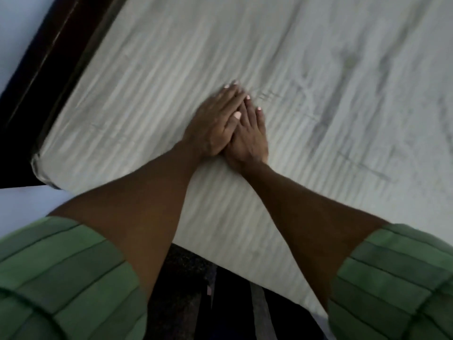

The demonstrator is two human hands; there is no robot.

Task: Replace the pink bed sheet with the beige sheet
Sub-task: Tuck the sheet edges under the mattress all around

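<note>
A pale beige sheet (306, 77) with fine stripes covers the mattress and fills most of the view, with a few creases at the right. Both my hands lie flat on it near the bed's left corner. My left hand (215, 123) rests with straight fingers, partly overlapping my right hand (250, 136), which also presses flat on the sheet. No pink sheet is in view.
A dark wooden bed frame (44, 69) runs along the mattress's left side beside a pale wall. The mattress corner (40, 168) sits at the left. Dark floor (191, 303) shows below the bed's near edge, between my green sleeves.
</note>
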